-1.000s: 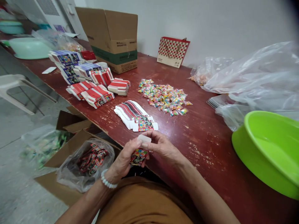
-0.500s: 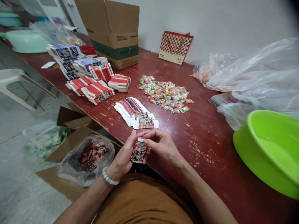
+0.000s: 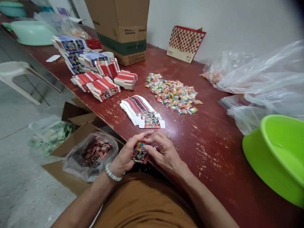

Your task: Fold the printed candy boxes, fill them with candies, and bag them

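A small red and black printed candy box is held upright between my hands at the table's near edge. My left hand is wrapped round its left side and bottom. My right hand is closed at its top right, the thumb pressing on the upper front. Just beyond my fingers lies a fanned row of flat, unfolded candy boxes. Farther right is a heap of small clear packets of colourful candy.
Bundled red boxes and blue boxes are stacked left, before a large carton. A green basin and plastic bags occupy the right. Below the edge, a lined carton holds filled boxes. A paper bag leans on the wall.
The white flap showing at the candy box's top is now folded in or covered by my fingers. My view has shifted slightly, so the table things appear farther right.
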Available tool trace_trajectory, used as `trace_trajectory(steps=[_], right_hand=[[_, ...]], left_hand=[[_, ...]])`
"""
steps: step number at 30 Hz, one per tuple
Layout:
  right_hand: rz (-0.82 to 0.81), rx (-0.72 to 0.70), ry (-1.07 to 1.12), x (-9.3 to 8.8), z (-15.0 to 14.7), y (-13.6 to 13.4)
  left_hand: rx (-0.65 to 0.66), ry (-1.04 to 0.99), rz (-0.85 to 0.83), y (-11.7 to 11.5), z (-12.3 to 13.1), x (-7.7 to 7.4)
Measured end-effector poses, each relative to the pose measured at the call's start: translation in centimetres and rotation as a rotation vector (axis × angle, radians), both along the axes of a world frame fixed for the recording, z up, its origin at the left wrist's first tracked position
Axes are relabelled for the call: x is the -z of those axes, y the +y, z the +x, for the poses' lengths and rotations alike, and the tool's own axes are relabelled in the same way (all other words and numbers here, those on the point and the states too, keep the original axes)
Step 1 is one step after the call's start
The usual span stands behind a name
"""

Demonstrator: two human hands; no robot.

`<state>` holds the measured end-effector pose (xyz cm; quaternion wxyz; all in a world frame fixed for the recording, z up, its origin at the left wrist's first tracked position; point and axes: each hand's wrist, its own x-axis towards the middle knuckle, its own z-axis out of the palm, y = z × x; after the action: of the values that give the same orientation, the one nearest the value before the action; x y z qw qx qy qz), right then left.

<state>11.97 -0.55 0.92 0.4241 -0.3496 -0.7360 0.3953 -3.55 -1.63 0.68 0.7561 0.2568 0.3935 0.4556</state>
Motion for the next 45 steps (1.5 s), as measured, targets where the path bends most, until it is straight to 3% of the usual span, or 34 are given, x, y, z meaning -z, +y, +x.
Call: trace_trajectory(steps=[4,7,10,12,14,16,18,22,25,28,31,33,35,38,41,45], right_hand=[[0.085,-0.048,-0.091,0.6,-0.4,0.6],[0.026,0.120,-0.165,1.7,0.5,2.9],[0.008,0.439,-0.413,3.1,2.1,6.0],[0.003,0.543,-0.599,3.7,2.8,7.5],[-0.006,0.569,-0.761,4.1,2.8,8.2],[-0.023,0.575,-0.858,4.4,2.5,8.4],[-0.048,0.603,-0.853,4.7,2.2,8.3],[-0.164,0.619,-0.525,4.8,2.5,8.1],[-0.322,0.439,-0.145,4.2,3.6,7.7],[-0.401,0.218,0.028,2.7,4.6,6.6],[-0.413,-0.016,0.051,0.6,4.7,5.1],[-0.415,-0.123,0.067,-0.6,4.3,4.2],[-0.408,-0.168,0.091,-1.5,3.7,3.4],[-0.386,-0.151,0.126,-2.1,2.8,2.8],[-0.386,-0.094,0.164,-2.1,2.3,2.7],[-0.404,-0.078,0.226,-1.9,2.1,2.6]], left_hand=[[-0.088,0.117,0.017,-0.6,-1.7,0.1],[-0.238,0.354,0.087,-1.0,-5.6,0.5],[-0.428,0.824,0.132,-1.3,-11.0,1.7],[-0.474,1.231,0.152,-1.4,-14.1,2.8],[-0.517,1.404,0.146,-1.2,-16.0,3.8],[-0.536,1.428,0.192,-0.6,-16.0,4.3],[-0.523,1.440,0.310,0.3,-14.5,4.3],[-0.472,1.492,0.664,2.4,-8.9,2.6],[-0.391,1.448,0.917,3.5,-5.6,0.4],[-0.211,1.325,0.902,3.7,-4.2,-2.3],[0.263,0.983,0.654,3.2,-3.6,-4.2],[0.572,0.633,0.414,2.4,-2.9,-4.3],[0.715,0.301,0.201,1.6,-2.1,-3.5],[0.694,0.030,0.060,0.6,-0.9,-1.8],[0.611,0.046,0.061,0.4,-0.7,-1.1],[0.542,0.070,0.068,0.7,-1.4,-1.7]])
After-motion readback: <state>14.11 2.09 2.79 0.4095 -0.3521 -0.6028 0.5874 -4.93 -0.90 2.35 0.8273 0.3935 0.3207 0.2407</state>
